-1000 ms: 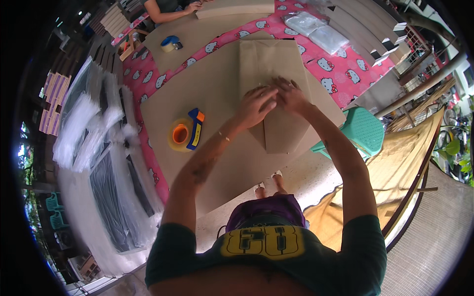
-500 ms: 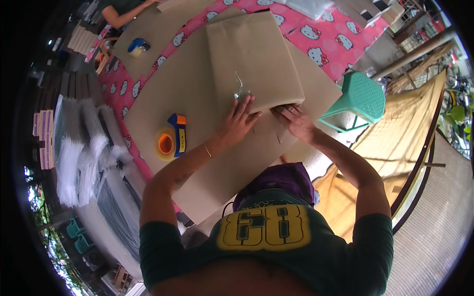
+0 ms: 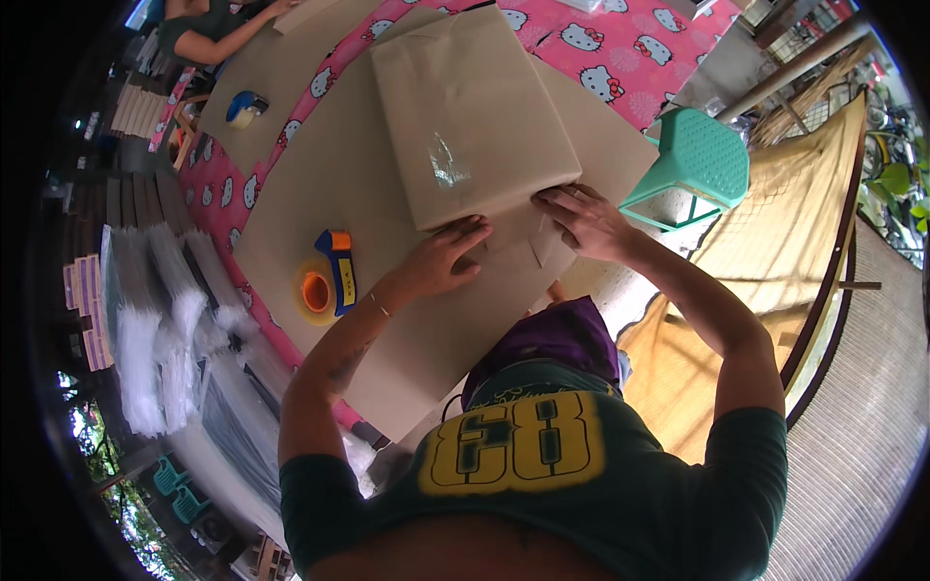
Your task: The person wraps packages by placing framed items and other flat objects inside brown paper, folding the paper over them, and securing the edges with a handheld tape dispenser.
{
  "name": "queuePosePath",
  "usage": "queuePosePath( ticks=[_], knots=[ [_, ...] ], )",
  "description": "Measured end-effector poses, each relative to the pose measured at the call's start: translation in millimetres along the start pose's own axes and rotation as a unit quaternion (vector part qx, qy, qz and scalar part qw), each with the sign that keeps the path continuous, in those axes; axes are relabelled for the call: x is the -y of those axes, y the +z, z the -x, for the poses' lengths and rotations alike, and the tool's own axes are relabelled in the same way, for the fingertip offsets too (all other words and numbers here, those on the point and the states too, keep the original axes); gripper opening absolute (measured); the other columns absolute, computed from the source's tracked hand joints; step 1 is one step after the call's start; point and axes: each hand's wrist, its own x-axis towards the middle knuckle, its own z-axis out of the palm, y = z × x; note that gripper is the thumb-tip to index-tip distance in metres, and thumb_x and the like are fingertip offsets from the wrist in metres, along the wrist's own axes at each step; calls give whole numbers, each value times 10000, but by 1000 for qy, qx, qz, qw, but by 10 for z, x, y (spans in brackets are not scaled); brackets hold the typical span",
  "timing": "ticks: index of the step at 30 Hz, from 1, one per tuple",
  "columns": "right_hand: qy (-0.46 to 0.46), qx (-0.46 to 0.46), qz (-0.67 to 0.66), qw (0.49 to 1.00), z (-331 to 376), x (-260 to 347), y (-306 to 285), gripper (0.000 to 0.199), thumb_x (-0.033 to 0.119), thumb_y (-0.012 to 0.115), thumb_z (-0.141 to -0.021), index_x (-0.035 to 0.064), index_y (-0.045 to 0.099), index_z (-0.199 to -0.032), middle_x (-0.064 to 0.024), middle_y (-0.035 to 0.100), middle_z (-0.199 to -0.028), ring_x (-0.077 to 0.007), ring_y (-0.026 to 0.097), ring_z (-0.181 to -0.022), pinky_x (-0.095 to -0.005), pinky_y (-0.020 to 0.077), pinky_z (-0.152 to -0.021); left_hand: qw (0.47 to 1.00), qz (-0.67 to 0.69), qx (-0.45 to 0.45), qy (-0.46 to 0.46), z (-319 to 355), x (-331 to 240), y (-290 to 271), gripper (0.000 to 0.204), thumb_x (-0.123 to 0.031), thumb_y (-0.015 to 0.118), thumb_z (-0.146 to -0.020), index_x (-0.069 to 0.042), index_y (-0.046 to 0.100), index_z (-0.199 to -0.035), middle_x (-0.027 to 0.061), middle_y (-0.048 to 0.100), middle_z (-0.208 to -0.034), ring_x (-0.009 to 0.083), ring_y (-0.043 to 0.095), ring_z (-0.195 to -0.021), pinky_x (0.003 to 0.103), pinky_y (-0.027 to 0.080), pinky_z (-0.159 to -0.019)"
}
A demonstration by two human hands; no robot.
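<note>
A box-shaped package wrapped in brown paper (image 3: 475,116) lies on a larger brown sheet (image 3: 281,208), with a strip of shiny clear tape (image 3: 444,160) on its top. My left hand (image 3: 441,259) rests its fingertips against the package's near edge, thumb held apart from them. At the near right corner, my right hand (image 3: 586,221) has its fingers closed round the wrapping paper's fold. A pointed paper flap shows between the hands. To the left sits a blue and orange tape dispenser (image 3: 339,273) with a roll of clear tape.
Another tape dispenser (image 3: 248,109) lies farther left, near another person's arm (image 3: 232,44). A pink patterned cloth (image 3: 620,58) covers the table. Beyond its right edge stands a green stool (image 3: 699,160). Stacked plastic-wrapped bundles (image 3: 145,329) line the left side.
My left hand has slid off the package's top to its near edge, uncovering the tape strip. My right hand has stayed at the near right corner. The whole view has shifted slightly.
</note>
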Motion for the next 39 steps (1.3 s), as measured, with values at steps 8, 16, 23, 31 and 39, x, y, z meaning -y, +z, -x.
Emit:
queuePosePath(
  ticks=[8, 16, 23, 31, 39],
  knots=[
    [26, -34, -12, 999, 21, -63, 167, 507, 120, 629, -796, 129, 595, -1301, -9, 597, -1168, -211, 588, -1084, -384, 458, -1002, 934, -322, -91, 121, -7, 206, 466, 602, -221, 689, -819, -24, 510, -1359, 204, 538, -1348, 354, 565, -1232, 435, 495, -1022],
    [24, 2, -32, 999, 46, -173, 96, 521, 78, 598, -793, 114, 585, -1312, -51, 599, -1299, -247, 580, -1173, -404, 443, -1055, 956, -266, -123, 2, -246, -182, 517, 579, -273, 728, -763, -53, 553, -1269, 204, 574, -1197, 368, 588, -1142, 480, 502, -950],
    [36, -26, -78, 996, 79, -133, 78, 527, 87, 626, -804, 123, 577, -1327, -70, 623, -1255, -266, 608, -1106, -406, 446, -1036, 908, -390, -148, 42, -421, -331, 341, 284, -141, 687, -801, -62, 644, -1070, 188, 582, -1260, 401, 611, -1114, 505, 511, -938],
    [55, -181, 171, 967, -48, -100, 67, 552, 259, 676, -825, 178, 537, -1353, -51, 536, -1190, -247, 512, -1183, -405, 426, -1028, 964, -212, -158, 31, -495, -75, -42, 146, -127, 655, -891, 6, 640, -950, 186, 660, -1194, 366, 616, -1160, 480, 533, -925],
    [110, -140, 24, 984, -346, -71, 19, 450, 465, 674, -848, 137, 584, -1143, -76, 516, -1125, -289, 491, -1147, -426, 437, -942, 987, -72, -121, -75, -583, -56, -313, 235, -237, 691, -892, -19, 610, -864, 126, 690, -933, 322, 676, -877, 435, 542, -716]
  ],
)
